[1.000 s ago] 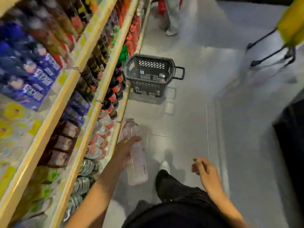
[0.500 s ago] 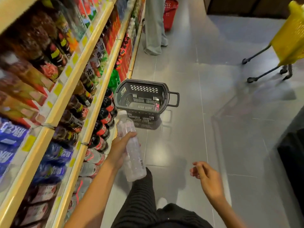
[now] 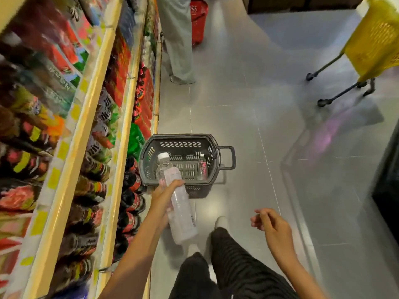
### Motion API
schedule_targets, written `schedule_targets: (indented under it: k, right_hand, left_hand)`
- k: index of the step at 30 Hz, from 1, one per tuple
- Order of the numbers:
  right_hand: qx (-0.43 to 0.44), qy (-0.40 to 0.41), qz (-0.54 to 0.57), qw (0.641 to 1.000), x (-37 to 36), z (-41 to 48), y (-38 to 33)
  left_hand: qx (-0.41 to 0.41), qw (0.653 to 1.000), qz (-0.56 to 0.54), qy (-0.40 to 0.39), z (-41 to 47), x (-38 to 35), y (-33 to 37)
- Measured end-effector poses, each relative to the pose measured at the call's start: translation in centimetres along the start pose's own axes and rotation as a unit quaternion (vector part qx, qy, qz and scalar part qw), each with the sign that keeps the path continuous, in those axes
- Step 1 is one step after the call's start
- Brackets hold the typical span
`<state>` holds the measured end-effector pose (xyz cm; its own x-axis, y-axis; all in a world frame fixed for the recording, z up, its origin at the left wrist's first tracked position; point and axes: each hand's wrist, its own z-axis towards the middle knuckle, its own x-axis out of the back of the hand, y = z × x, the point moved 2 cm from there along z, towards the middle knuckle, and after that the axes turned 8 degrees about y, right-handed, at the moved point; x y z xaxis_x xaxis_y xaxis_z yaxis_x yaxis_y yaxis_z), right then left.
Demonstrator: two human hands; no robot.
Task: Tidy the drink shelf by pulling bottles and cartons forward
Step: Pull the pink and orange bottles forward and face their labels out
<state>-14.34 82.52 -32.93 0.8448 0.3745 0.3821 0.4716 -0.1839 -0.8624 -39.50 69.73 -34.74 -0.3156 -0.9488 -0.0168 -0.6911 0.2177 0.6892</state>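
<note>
My left hand grips a large clear water bottle with a white cap, held tilted so its cap hangs over the near rim of a dark grey shopping basket on the floor. A small clear bottle stands inside the basket at its right side. My right hand hovers over the floor, fingers loosely curled and holding nothing. The drink shelves run along the left, packed with blurred bottles and cartons.
A person in grey trousers stands further down the aisle beside a red basket. A yellow wheeled basket is at the upper right. A dark cabinet borders the right. My legs and shoes are below.
I have walked forward along the aisle; the grey basket is now right under the bottle in my left hand. My right hand stays loosely curled beside me.
</note>
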Motion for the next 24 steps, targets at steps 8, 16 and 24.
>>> schedule_targets:
  k: [8, 16, 24]
  right_hand:
    - [0.012, -0.055, -0.047, 0.997, -6.0, 13.7, -2.2]
    - [-0.027, -0.074, -0.108, 0.991, -15.5, 27.1, 1.6]
    - [-0.043, -0.060, -0.204, 0.976, -26.9, 38.6, 13.7]
  left_hand:
    - [-0.004, 1.000, 0.021, 0.022, 10.5, -6.6, 4.0]
    - [-0.006, 0.994, 0.049, 0.099, 25.6, -10.9, 2.8]
    - [-0.030, 0.974, 0.211, 0.081, 43.9, -12.4, -7.2]
